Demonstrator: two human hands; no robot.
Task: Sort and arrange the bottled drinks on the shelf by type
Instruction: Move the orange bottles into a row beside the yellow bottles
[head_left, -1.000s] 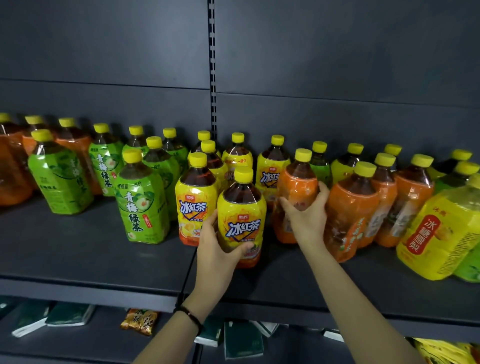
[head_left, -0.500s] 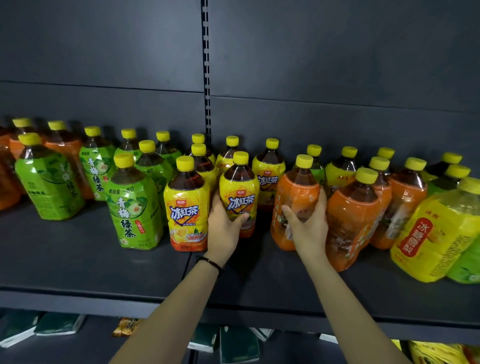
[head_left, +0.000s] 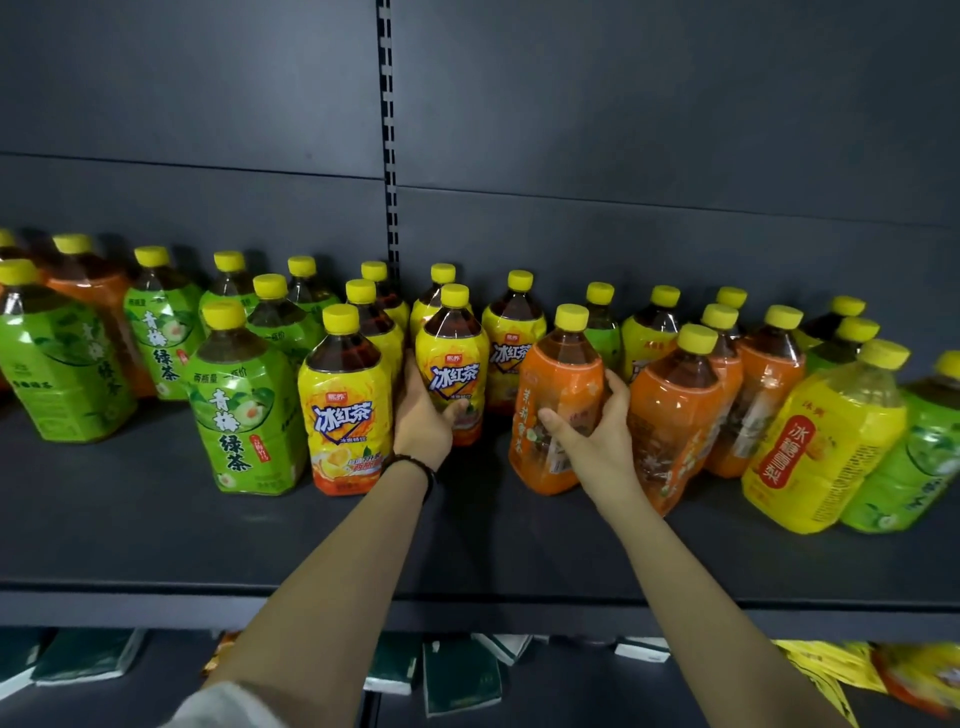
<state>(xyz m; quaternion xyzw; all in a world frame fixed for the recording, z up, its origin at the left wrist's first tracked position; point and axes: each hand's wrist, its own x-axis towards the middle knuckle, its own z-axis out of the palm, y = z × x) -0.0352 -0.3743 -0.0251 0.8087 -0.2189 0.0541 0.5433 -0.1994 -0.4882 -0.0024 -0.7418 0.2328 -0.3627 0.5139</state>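
The person's left hand (head_left: 425, 415) wraps around the lower body of a yellow-labelled iced-tea bottle (head_left: 453, 364), thumb across its front and fingers hidden behind it; the bottle stands upright on the dark shelf (head_left: 156, 530) near the picture's centre. The right hand (head_left: 592, 431) curls around an orange-labelled bottle (head_left: 558, 400) just at the first bottle's 3 o'clock, thumb across the label and fingers wrapped round its right side. A second iced-tea bottle (head_left: 345, 405) stands at 9 o'clock from the left hand, just beside it, with a green-tea bottle (head_left: 244, 405) further along that direction. More orange bottles stand at the right hand's 3 o'clock, touching one another, then a large yellow bottle (head_left: 826, 441). A dark bracelet (head_left: 418, 465) circles the left wrist.
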